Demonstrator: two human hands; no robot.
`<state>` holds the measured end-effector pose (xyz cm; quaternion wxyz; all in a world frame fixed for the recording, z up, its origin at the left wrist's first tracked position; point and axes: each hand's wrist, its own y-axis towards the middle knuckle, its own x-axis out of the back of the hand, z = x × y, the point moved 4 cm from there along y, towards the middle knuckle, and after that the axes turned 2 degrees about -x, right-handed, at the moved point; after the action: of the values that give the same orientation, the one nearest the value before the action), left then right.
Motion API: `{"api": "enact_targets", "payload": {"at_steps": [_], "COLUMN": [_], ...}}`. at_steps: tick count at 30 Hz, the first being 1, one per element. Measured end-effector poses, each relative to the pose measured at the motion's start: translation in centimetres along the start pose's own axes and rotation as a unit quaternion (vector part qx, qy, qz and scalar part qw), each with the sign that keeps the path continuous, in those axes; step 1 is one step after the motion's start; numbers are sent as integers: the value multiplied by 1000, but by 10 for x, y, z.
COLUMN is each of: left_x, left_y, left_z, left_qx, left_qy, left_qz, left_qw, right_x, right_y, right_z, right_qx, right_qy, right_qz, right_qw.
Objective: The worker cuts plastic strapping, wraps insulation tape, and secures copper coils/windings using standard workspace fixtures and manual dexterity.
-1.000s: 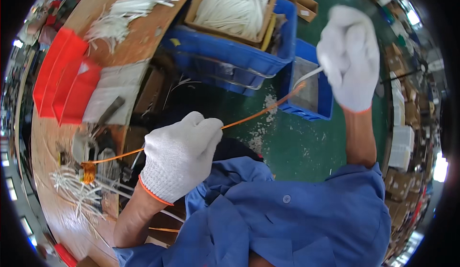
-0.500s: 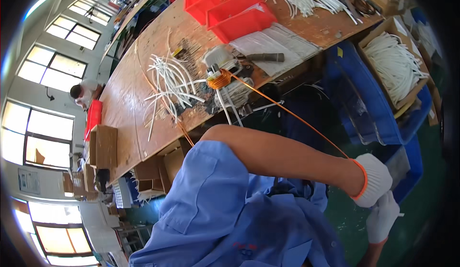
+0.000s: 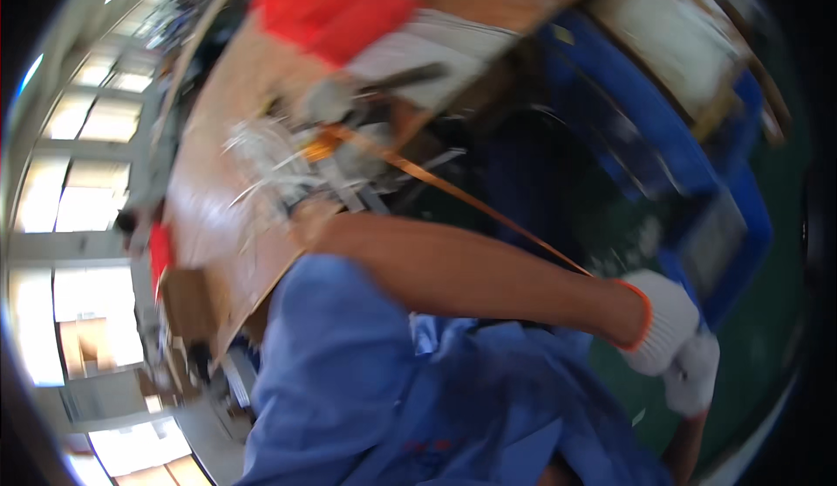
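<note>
I see orange wire (image 3: 488, 210), thin, near-straight, blurred, running diag. from wound orange coil (image 3: 321, 144) at bench (image 3: 222, 102) edge down to L hand (image 3: 664, 322), nr. wrist. R hand (image 3: 695, 373) abuts L hand. Both white-gloved; fingers obscured, can't confirm either grip.

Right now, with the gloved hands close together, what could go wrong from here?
Slipping: the orange wire runs nearly straight from the coil toward the left hand; if a grip there, hidden from view, slipped, it might spring back.
Rubbing: the wire nears the bare left forearm toward the wrist and could scrape it.
Snagging: thin white tubes lie scattered beside the coil and might catch.
</note>
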<state>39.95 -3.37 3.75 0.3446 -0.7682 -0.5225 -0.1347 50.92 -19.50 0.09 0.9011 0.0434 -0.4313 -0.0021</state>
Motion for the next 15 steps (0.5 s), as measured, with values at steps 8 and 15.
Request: {"api": "enact_targets", "payload": {"at_steps": [8, 15], "left_x": [31, 38], "left_y": [8, 9], "left_z": [6, -4], "left_qx": [-62, -1], "left_qy": [-150, -163], "left_qz": [-155, -65], "left_qw": [975, 984], "right_x": [41, 39], "right_y": [-8, 4], "right_z": [-15, 12], "right_qx": [-133, -4], "right_qy": [83, -100], "right_qz": [-103, -109], "right_qw": [982, 989]}}
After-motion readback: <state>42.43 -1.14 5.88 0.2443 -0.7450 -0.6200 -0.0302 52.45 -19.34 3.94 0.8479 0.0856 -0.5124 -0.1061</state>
